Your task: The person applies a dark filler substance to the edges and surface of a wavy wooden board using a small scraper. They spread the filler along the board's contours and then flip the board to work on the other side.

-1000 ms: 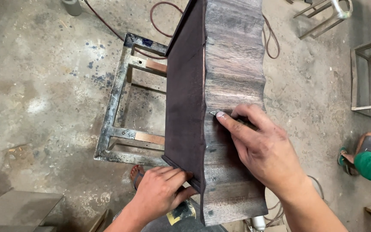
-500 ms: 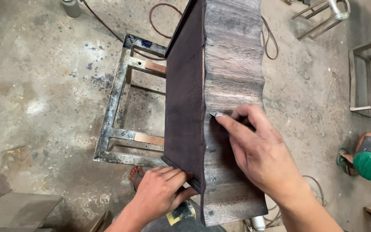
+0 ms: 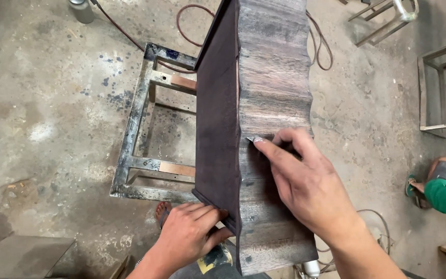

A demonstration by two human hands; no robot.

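Both hands low: left hand (image 3: 189, 235) curled gripping, right hand (image 3: 305, 183) flat, forefinger extended.
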